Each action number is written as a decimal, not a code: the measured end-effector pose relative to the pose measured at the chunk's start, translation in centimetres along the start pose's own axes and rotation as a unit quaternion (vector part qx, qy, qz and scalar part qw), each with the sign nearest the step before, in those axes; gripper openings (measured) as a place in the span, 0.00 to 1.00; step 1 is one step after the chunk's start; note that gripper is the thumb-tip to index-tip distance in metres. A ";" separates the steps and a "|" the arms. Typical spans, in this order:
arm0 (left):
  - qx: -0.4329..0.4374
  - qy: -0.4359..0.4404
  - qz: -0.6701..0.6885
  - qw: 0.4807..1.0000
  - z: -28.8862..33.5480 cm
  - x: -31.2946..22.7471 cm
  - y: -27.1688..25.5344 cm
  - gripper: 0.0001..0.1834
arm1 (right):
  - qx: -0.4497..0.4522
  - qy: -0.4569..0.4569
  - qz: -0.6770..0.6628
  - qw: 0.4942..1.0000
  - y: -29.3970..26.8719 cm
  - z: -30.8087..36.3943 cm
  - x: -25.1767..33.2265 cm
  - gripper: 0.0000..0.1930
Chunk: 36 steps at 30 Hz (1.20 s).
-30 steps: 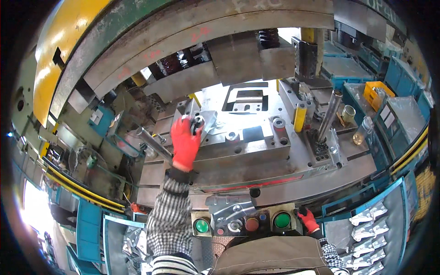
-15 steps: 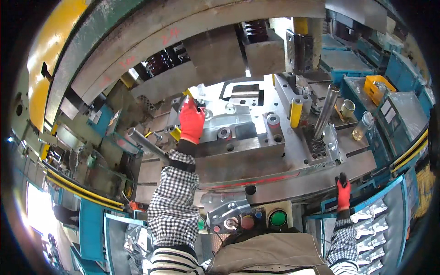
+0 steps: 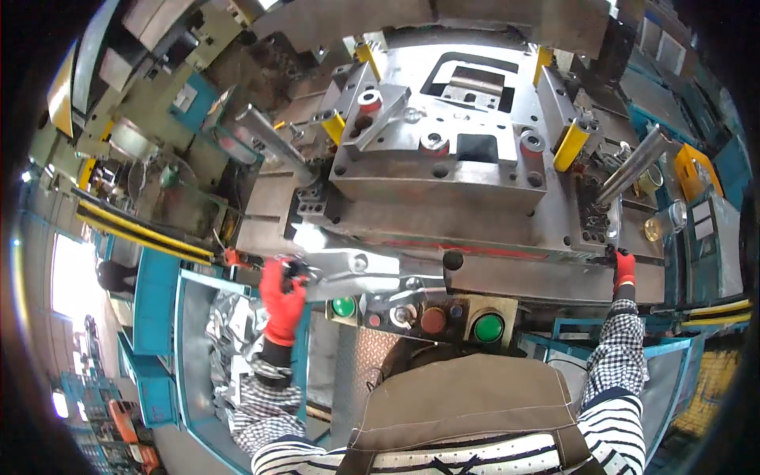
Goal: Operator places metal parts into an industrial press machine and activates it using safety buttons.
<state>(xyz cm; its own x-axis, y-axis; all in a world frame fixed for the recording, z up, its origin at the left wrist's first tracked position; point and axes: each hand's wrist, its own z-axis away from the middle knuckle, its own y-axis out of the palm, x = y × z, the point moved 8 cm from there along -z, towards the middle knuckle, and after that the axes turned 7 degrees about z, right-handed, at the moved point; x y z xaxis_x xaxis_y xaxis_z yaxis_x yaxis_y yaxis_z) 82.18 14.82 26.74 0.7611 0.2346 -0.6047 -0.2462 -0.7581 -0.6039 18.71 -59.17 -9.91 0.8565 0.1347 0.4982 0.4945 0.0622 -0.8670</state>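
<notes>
My left hand, in a red glove with dark fingertips, is closed at the left end of a shiny stamped sheet-metal part. That part is above the front of the press bed, by the button panel, overlapping a similar sheet-metal piece. My right hand, also red-gloved, has its fingertips closed at the lower end of a narrow upright metal piece beside the right guide post. The lower die shows its round posts and cut-outs, with a bright plate on its top.
A button panel with green and red buttons stands before me. A blue-rimmed bin of metal parts is at the left. The left guide post and yellow posts rise from the bed. A clear jar stands at the right.
My left hand has come back from the die to the front left with the sheet-metal part. My right hand has moved forward to the upright metal piece. The view has shifted.
</notes>
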 end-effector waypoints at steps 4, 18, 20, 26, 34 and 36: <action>-0.007 -0.101 0.039 0.994 8.6 2.7 8.6 0.22 | 0.045 0.042 -0.098 0.993 -2.1 -2.4 -2.5 0.16; -0.094 -0.214 -0.048 0.971 16.4 7.7 14.8 0.39 | 0.023 0.088 -0.389 0.917 -13.4 5.3 -5.8 0.18; -0.072 -0.216 -0.068 0.971 17.4 8.4 14.7 0.44 | 0.009 0.081 -0.414 0.907 -15.9 9.8 -5.2 0.19; 0.049 -0.177 -0.025 0.983 16.4 10.1 17.6 0.34 | 0.005 0.069 -0.458 0.886 -21.3 25.1 0.1 0.24; 0.065 -0.196 0.054 0.977 15.8 10.4 17.9 0.34 | 0.181 -0.098 -0.434 0.877 -16.8 26.2 32.1 0.28; 0.062 -0.206 0.076 0.974 15.8 10.5 17.5 0.35 | 0.226 -0.212 -0.463 0.830 -15.4 23.0 41.5 0.27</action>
<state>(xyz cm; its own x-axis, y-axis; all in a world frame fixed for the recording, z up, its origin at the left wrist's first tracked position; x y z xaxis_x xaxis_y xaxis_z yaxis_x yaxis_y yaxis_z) 76.40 13.61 1.59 0.4119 0.3683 -0.8335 -0.4272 -0.7298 -0.5337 43.24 -31.79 23.82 -0.0376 0.1525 0.9876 0.7237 0.6856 -0.0783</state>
